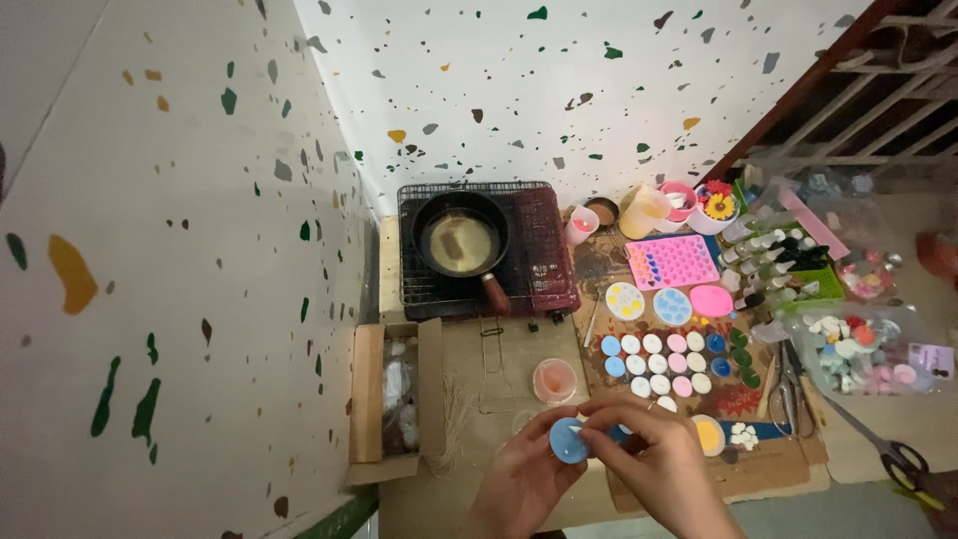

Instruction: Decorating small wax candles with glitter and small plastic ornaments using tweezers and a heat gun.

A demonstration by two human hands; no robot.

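While both hands meet low in the centre of the view, the left hand (524, 479) cradles a small round light-blue mould (568, 440) from below, its fingers curled up around the rim. Over it comes the right hand (654, 454), thumb and forefinger pressed together in a pinch right at the mould's right edge; what sits between those fingertips is too small to make out. That blue mould hovers just above the cardboard sheet (768, 469) that covers the work surface, near its front edge.

Just behind the hands stands a small translucent pink cup (554, 379). To the right lie rows of little round moulds (659, 364) in white, pink and blue, and a yellow-filled cup (709, 435) sits just beside the right hand. Further back, a black frying pan (461, 240) with pale liquid rests on a portable gas stove (489, 250), brown handle pointing forward. A pink silicone mould tray (671, 260) lies right of the stove. An open cardboard box (397, 394) sits at left, scissors (888, 449) far right.
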